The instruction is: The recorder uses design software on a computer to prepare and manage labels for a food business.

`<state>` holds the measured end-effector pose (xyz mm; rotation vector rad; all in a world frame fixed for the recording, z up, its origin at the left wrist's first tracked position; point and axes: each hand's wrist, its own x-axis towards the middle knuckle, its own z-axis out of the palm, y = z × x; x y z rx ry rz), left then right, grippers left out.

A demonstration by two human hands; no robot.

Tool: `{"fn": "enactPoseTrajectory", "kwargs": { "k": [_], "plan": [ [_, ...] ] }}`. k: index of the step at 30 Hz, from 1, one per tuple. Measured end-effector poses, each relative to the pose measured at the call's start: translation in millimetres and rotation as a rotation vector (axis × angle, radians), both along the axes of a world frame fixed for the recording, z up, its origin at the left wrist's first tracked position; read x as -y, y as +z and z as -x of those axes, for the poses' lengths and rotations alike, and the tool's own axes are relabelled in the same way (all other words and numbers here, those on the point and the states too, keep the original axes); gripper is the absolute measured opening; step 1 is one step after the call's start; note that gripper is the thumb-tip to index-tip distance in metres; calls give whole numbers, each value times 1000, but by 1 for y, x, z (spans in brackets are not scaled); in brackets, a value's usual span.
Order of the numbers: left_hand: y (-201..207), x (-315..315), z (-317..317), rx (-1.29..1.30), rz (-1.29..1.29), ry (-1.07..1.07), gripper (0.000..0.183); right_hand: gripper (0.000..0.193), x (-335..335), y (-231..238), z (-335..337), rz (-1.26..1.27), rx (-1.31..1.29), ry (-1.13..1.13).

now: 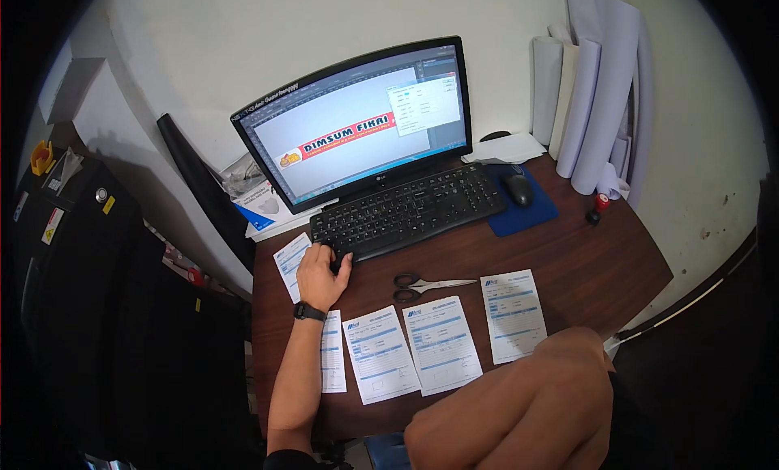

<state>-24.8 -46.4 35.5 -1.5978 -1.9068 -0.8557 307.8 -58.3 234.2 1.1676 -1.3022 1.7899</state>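
My left hand [322, 277], with a black watch [309, 311] on its wrist, rests at the lower left corner of a black keyboard [406, 211]. Its fingers reach onto the keys and the thumb stands apart; it holds nothing. Part of a printed form [290, 263] lies under it. My bare right arm [519, 397] is bent close in at the lower right, and no fingers can be made out on it. Beyond the keyboard, a monitor [357, 137] displays a red banner design and a small dialog window.
Black-handled scissors [430, 286] lie before the keyboard. Several blue-and-white forms [380, 356] are spread along the near side of the brown desk [600, 267]. A black mouse [517, 189] sits on a blue pad [531, 218]. A red-topped stamp [599, 209] and paper rolls [604, 97] stand right.
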Motion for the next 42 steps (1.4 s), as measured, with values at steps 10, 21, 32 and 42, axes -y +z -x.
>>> {"fn": "enactPoseTrajectory", "kwargs": {
  "k": [10,21,32,42],
  "plan": [
    [1,2,0,15,10,3,35,19,-4,4,3,-53,-3,-15],
    [1,-3,-3,58,-3,-19,35,27,-37,24,-11,-192,101,-212],
    [-5,-2,2,123,27,32,23,35,-248,-180,-6,-558,707,-1930],
    [-3,6,6,101,-3,6,20,35,-260,-190,-3,-744,789,-2044]
  ]
}}
